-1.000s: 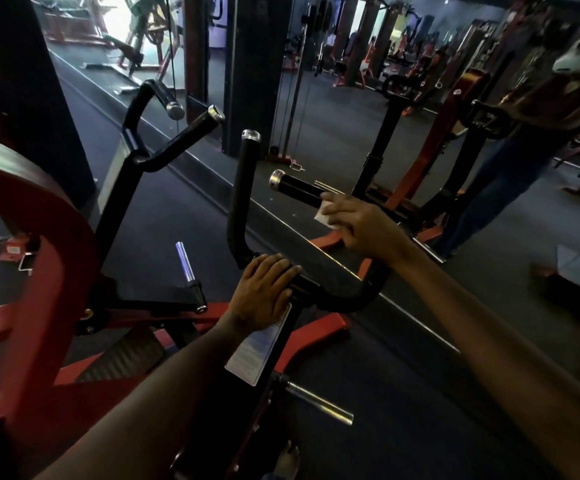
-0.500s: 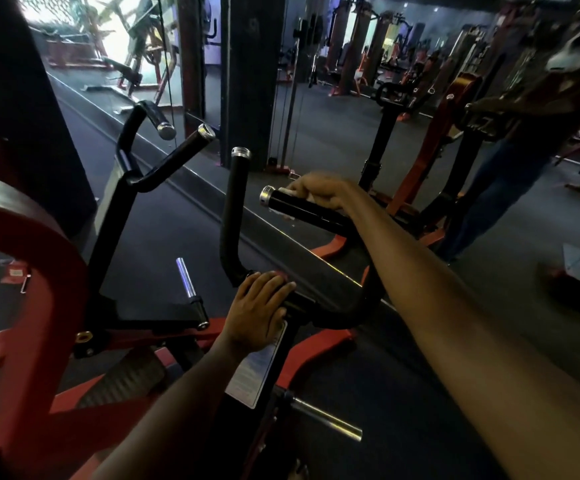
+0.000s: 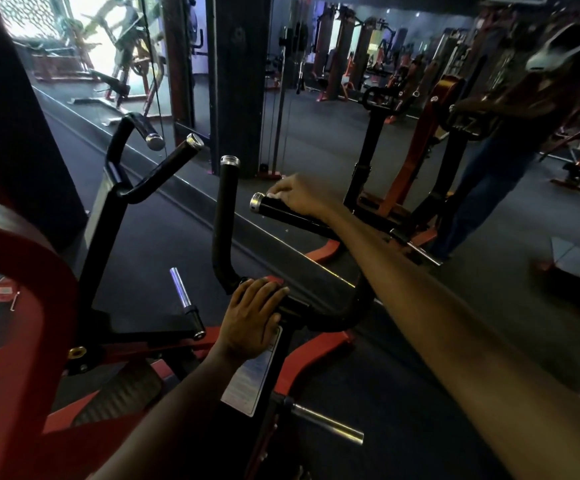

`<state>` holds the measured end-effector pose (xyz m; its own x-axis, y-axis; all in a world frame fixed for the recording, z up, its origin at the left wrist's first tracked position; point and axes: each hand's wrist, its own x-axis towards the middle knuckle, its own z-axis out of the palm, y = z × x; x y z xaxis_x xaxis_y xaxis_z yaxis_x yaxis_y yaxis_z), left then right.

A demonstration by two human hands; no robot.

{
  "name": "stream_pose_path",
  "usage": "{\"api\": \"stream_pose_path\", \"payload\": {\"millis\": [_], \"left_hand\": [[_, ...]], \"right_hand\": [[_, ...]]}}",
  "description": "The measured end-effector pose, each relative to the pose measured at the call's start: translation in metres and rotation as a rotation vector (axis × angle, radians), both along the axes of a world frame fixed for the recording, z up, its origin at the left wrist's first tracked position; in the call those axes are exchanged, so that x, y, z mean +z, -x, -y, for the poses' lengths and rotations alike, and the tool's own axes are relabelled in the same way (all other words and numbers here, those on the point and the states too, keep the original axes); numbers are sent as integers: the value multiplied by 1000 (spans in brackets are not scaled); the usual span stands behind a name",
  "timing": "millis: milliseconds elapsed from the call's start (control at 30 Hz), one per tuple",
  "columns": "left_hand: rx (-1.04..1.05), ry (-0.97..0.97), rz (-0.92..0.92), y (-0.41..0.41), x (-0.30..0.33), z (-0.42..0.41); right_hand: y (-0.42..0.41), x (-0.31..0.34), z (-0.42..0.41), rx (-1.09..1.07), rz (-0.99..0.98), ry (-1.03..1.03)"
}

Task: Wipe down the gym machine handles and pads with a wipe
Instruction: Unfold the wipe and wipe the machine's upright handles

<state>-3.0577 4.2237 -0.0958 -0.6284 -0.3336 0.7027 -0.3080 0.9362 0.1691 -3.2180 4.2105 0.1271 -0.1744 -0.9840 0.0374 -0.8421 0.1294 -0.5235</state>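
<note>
A black U-shaped handlebar rises from the red and black gym machine in front of me. My right hand (image 3: 299,197) is curled over the right handle (image 3: 292,216) near its chrome end cap, pressing a white wipe (image 3: 274,195) against the grip; only a sliver of the wipe shows under my fingertips. My left hand (image 3: 252,318) lies flat with straight fingers on the bar's base at the machine's centre post. The left upright handle (image 3: 224,216) stands free between my hands.
A second pair of black handles (image 3: 164,164) stands further left. A chrome weight peg (image 3: 182,291) and another (image 3: 326,424) stick out of the frame. A red curved frame (image 3: 32,271) fills the left. A mirror wall ahead reflects a person and machines.
My right hand has slid along the right handle from its middle toward the chrome end cap, taking the wipe with it. My left hand has stayed on the bar's base.
</note>
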Motion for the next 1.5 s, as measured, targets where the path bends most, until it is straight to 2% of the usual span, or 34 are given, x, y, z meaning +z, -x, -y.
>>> {"api": "stream_pose_path", "payload": {"millis": [100, 200, 267, 367, 433, 500, 567, 667, 800, 867, 933, 1000, 1067, 1100, 1167, 1233, 1267, 1367, 1500], "left_hand": [[-7, -1, -9, 0, -1, 1], [-11, 11, -18, 1, -2, 1], [-13, 12, -37, 1, -2, 2], [-9, 8, -42, 1, -2, 0], [-8, 9, -39, 1, -1, 0], [0, 7, -31, 1, -1, 1], [6, 2, -11, 0, 0, 0], [8, -7, 7, 0, -1, 0], [-3, 1, -23, 1, 1, 1], [-1, 7, -35, 2, 1, 1], [2, 4, -36, 2, 0, 0], [2, 0, -32, 2, -1, 0], [4, -6, -27, 2, 0, 0], [7, -8, -25, 1, 0, 0], [7, -5, -22, 1, 0, 0], [11, 3, -21, 1, 0, 1], [8, 9, -25, 1, 0, 1], [-15, 33, -70, 3, -1, 2], [-23, 47, -94, 3, -1, 2]], "right_hand": [[8, -14, -30, 143, -195, 143], [35, -31, -76, 210, -345, 175], [54, -41, -108, 176, -351, 178], [61, -47, -144, 64, -372, 335], [51, -43, -140, -50, -376, 470], [34, -37, -112, -54, -422, 548], [15, -33, -81, 75, -507, 463], [12, -38, -64, 248, -608, 231], [48, -51, -116, 241, -628, 247], [61, -59, -152, 181, -550, 332], [66, -64, -169, 13, -374, 485], [65, -61, -158, -169, -266, 640], [55, -47, -125, -253, -196, 725], [46, -35, -108, -252, -147, 673], [31, -11, -79, -173, -76, 357], [28, -1, -63, -100, -119, 32], [30, 0, -65, -109, -112, -18], [51, -16, -95, -265, 17, 101], [66, -69, -150, -537, 327, 267]]}}
